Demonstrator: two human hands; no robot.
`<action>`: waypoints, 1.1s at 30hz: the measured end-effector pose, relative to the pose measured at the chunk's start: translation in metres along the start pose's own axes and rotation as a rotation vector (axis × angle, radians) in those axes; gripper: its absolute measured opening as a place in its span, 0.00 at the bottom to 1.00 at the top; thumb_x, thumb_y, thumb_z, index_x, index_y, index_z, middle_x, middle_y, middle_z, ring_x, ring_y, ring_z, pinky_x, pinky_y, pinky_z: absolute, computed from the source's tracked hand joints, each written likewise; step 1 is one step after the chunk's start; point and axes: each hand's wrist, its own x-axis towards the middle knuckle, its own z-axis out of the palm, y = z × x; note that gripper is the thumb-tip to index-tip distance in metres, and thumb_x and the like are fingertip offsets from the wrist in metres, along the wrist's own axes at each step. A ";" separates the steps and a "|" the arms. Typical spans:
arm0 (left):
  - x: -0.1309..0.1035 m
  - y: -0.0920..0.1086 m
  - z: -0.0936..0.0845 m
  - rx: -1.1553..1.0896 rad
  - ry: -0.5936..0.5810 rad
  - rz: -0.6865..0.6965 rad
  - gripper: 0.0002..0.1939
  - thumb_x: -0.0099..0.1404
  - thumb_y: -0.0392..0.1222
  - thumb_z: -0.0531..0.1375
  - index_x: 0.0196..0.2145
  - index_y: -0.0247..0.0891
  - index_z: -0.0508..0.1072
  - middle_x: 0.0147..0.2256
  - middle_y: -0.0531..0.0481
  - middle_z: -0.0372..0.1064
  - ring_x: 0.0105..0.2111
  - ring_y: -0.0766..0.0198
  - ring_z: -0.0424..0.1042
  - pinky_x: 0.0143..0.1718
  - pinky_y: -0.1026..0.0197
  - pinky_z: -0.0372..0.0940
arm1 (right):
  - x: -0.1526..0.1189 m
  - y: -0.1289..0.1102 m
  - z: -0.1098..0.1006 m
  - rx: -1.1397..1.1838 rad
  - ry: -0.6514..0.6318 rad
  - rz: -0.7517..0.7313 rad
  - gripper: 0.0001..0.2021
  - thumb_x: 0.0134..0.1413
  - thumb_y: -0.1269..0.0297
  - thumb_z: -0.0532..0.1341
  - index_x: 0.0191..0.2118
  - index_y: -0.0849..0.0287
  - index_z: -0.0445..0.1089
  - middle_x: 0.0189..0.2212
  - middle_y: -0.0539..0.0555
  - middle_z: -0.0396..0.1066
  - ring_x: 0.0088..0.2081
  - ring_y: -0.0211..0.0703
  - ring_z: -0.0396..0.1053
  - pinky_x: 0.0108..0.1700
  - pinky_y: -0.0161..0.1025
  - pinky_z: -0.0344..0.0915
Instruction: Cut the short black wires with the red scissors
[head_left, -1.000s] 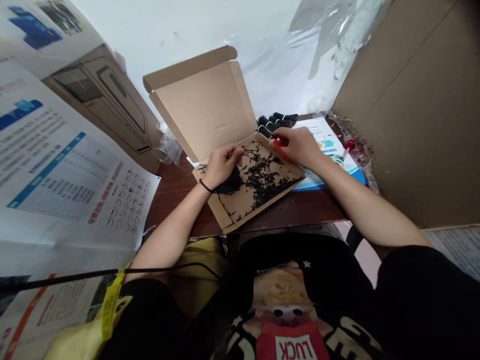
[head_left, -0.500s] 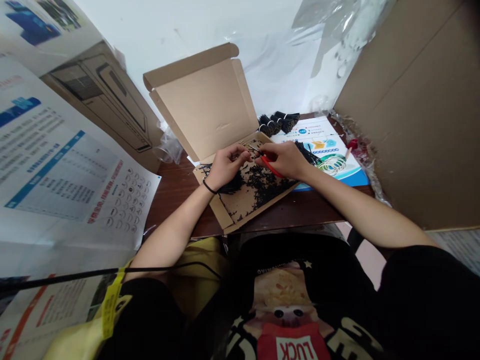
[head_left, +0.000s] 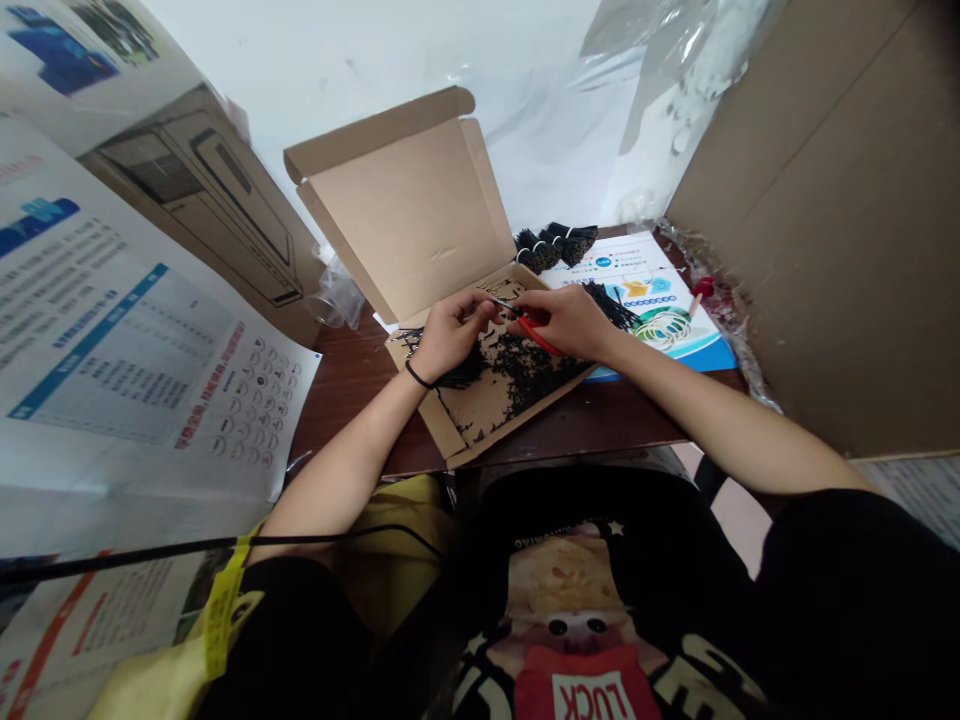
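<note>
My right hand (head_left: pixel 566 318) grips red-handled scissors (head_left: pixel 541 338), whose metal tips point left toward my left fingertips. My left hand (head_left: pixel 452 335) is closed in a pinch just beside those tips; what it pinches is too small to make out. Both hands are over an open cardboard box (head_left: pixel 461 443). Small black scraps (head_left: pixel 529 370) are scattered across the box floor, and a bundle of thin black pieces (head_left: pixel 463 373) lies partly hidden under my left hand. More thin black strands (head_left: pixel 611 305) lie beyond my right wrist.
Several banded black bundles (head_left: pixel 555 247) lie behind the box. Pale rubber bands (head_left: pixel 663 327) rest on a printed sheet (head_left: pixel 697 350) at the right. The box lid (head_left: pixel 409 215) stands raised at the back. Large cardboard (head_left: pixel 817 230) walls the right side; a printed poster (head_left: pixel 150 330) hangs left.
The scissor tips have shifted slightly closer to my left fingertips, and their red handles have moved a little. My left hand has stayed almost in place.
</note>
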 end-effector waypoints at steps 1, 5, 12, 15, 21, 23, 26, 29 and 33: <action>0.000 0.000 0.000 -0.003 -0.003 0.000 0.18 0.64 0.55 0.56 0.31 0.35 0.71 0.27 0.48 0.72 0.23 0.71 0.62 0.25 0.66 0.57 | 0.000 0.000 0.000 -0.004 0.000 0.001 0.18 0.50 0.48 0.60 0.38 0.57 0.76 0.20 0.49 0.66 0.23 0.34 0.58 0.29 0.35 0.52; 0.000 -0.001 0.001 -0.031 -0.006 -0.017 0.20 0.63 0.57 0.56 0.32 0.35 0.71 0.27 0.48 0.71 0.23 0.70 0.63 0.26 0.66 0.58 | -0.001 0.000 0.001 -0.019 0.012 -0.014 0.18 0.51 0.48 0.59 0.35 0.57 0.76 0.19 0.49 0.65 0.23 0.34 0.56 0.29 0.35 0.52; -0.001 0.000 0.004 -0.108 -0.025 -0.082 0.22 0.63 0.59 0.55 0.32 0.35 0.71 0.26 0.48 0.71 0.22 0.71 0.63 0.25 0.66 0.59 | 0.000 0.003 0.005 -0.088 0.037 0.004 0.15 0.51 0.50 0.60 0.31 0.56 0.75 0.19 0.49 0.65 0.22 0.34 0.55 0.29 0.36 0.51; -0.001 0.000 0.004 -0.145 -0.001 -0.085 0.22 0.63 0.59 0.54 0.32 0.35 0.71 0.27 0.48 0.71 0.22 0.72 0.61 0.23 0.67 0.58 | 0.000 0.003 0.004 -0.084 0.081 0.034 0.15 0.50 0.50 0.60 0.33 0.55 0.76 0.19 0.49 0.66 0.23 0.35 0.57 0.30 0.36 0.52; 0.000 -0.003 0.004 -0.220 0.007 -0.100 0.20 0.63 0.58 0.55 0.33 0.36 0.70 0.29 0.49 0.70 0.22 0.73 0.61 0.22 0.68 0.58 | 0.001 0.004 0.002 -0.039 0.122 0.057 0.16 0.52 0.51 0.59 0.36 0.56 0.76 0.21 0.50 0.68 0.24 0.36 0.59 0.30 0.35 0.53; 0.000 -0.004 0.004 -0.212 0.011 -0.113 0.20 0.62 0.57 0.57 0.33 0.36 0.70 0.29 0.49 0.70 0.22 0.73 0.61 0.23 0.68 0.58 | 0.001 0.003 0.002 -0.046 0.119 0.059 0.16 0.52 0.50 0.59 0.37 0.56 0.76 0.21 0.50 0.68 0.24 0.36 0.59 0.30 0.35 0.53; 0.000 -0.003 0.004 -0.176 0.012 -0.121 0.19 0.62 0.56 0.57 0.33 0.35 0.70 0.28 0.48 0.71 0.22 0.72 0.61 0.23 0.68 0.57 | 0.001 0.002 0.003 -0.047 0.115 0.051 0.17 0.51 0.49 0.59 0.38 0.56 0.76 0.21 0.50 0.68 0.24 0.36 0.60 0.30 0.35 0.53; 0.000 -0.003 0.004 -0.149 0.018 -0.100 0.18 0.63 0.55 0.56 0.32 0.35 0.71 0.28 0.49 0.71 0.21 0.72 0.61 0.23 0.67 0.57 | 0.000 0.001 0.003 -0.049 0.102 0.034 0.18 0.50 0.48 0.59 0.38 0.56 0.76 0.21 0.50 0.68 0.24 0.36 0.60 0.29 0.35 0.52; 0.000 -0.001 0.004 -0.124 0.019 -0.080 0.18 0.63 0.55 0.56 0.31 0.36 0.72 0.27 0.49 0.71 0.21 0.72 0.61 0.22 0.66 0.56 | 0.000 0.001 0.003 -0.056 0.089 0.031 0.19 0.50 0.46 0.59 0.37 0.56 0.76 0.21 0.50 0.68 0.24 0.35 0.60 0.29 0.35 0.52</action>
